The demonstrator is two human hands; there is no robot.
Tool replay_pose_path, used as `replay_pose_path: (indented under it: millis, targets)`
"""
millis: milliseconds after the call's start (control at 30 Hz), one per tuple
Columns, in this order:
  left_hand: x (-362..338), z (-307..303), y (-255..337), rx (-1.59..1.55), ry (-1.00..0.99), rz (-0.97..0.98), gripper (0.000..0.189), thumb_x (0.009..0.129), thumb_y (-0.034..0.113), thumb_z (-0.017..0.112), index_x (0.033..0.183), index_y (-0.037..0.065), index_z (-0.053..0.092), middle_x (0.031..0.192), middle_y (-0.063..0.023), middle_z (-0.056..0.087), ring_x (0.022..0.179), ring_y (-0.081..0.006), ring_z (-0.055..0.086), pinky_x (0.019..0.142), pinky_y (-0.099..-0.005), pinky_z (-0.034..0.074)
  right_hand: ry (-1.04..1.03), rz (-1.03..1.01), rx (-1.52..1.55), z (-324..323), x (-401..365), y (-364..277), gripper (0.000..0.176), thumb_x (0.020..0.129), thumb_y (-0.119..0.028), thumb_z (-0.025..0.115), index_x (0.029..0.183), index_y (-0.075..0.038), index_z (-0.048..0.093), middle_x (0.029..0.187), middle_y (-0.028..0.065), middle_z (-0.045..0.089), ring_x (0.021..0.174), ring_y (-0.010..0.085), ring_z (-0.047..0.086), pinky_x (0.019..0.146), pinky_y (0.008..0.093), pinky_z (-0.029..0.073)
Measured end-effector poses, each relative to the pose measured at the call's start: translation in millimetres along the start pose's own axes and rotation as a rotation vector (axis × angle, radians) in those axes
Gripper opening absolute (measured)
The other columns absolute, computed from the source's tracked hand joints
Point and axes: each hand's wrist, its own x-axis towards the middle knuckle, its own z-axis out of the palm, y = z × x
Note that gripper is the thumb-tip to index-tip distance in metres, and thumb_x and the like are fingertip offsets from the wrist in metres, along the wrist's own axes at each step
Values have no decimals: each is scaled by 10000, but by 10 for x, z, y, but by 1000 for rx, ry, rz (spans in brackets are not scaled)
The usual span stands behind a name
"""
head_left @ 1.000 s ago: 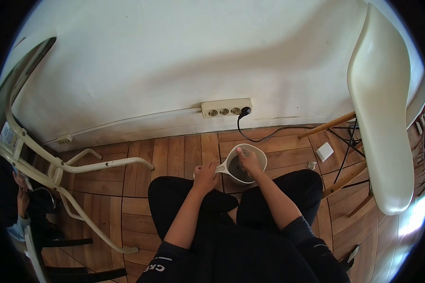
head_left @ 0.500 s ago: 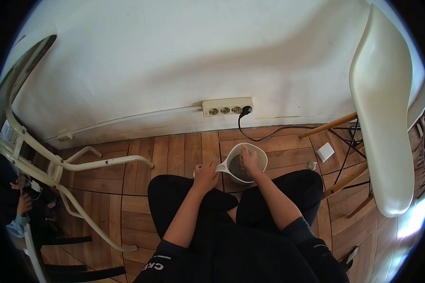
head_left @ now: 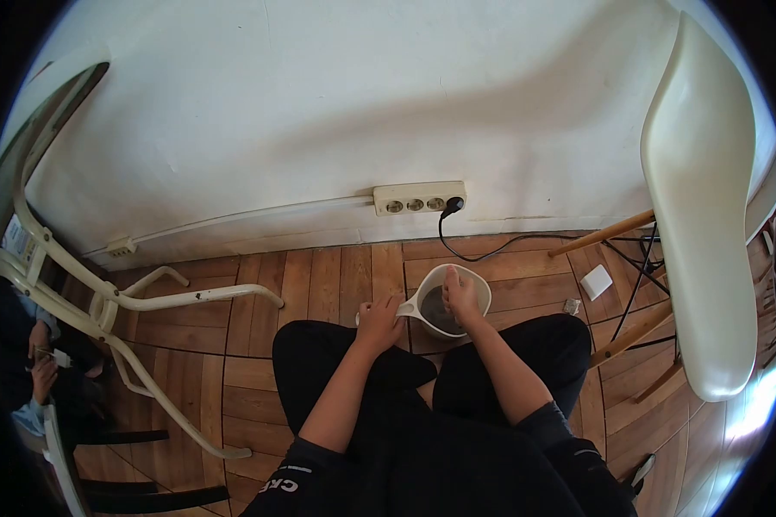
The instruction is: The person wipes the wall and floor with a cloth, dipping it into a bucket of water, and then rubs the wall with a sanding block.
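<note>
A cream plastic dipper (head_left: 485,289), round with a long handle, stands on the floor in front of my crossed legs. Something grey (head_left: 437,315) fills its bottom. My left hand (head_left: 378,323) is closed round the handle, which points left. Over the dipper's opening is my right hand (head_left: 460,294), fingers curled into a fist with the thumb on top. Whatever the right fist may hold is hidden, and I cannot tell what it is.
A power strip (head_left: 418,198) with a black plug (head_left: 453,205) is on the wall ahead. To the right are a cream chair (head_left: 703,224), a white box (head_left: 596,282) and a small crumpled piece (head_left: 571,306). Metal chair legs (head_left: 194,295) and another person's hands (head_left: 43,362) are at left.
My right hand has shifted slightly within the dipper's opening. My left hand stays on the handle. At the left edge, the other person's hands have moved a little.
</note>
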Motion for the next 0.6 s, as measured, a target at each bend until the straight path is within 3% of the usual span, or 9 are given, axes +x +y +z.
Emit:
replay_pose_path:
  millis: [267,367,433,567,600]
  targets:
    - [9,24,-14,-13,12,6,452,760,156,614,1186,89,480,1060,-103,551,1035,-264,511,857,-441,342,3,-3,18,27,-8,4,507,919,-463,434,570,-95,431,457,-23,382,356,78,356,337,244,273]
    - [6,44,-23,-13,17,5,455,752,157,622,1180,90,482,1056,-102,550,1035,-264,511,854,-441,343,3,-43,-21,27,-4,51,467,928,-459,417,596,-135,366,473,-43,325,354,57,294,329,223,232]
    - [10,38,-16,-11,30,6,457,748,159,627,1177,92,483,1053,-100,549,1034,-262,511,852,-443,344,17,-37,-73,0,28,76,536,915,-470,439,551,-75,438,451,-7,398,362,94,387,349,254,301]
    - [13,23,-4,-6,12,-8,475,735,179,642,1175,104,482,1051,-96,540,1035,-261,511,852,-446,351,17,3,-169,-35,46,87,534,905,-473,454,589,-47,513,471,19,447,386,112,432,377,260,345]
    - [17,31,-6,-6,-1,-16,486,730,188,648,1179,109,479,1053,-94,536,1037,-261,509,854,-447,353,25,19,-334,-40,40,80,499,880,-492,489,728,-30,598,532,53,509,442,134,485,436,279,396]
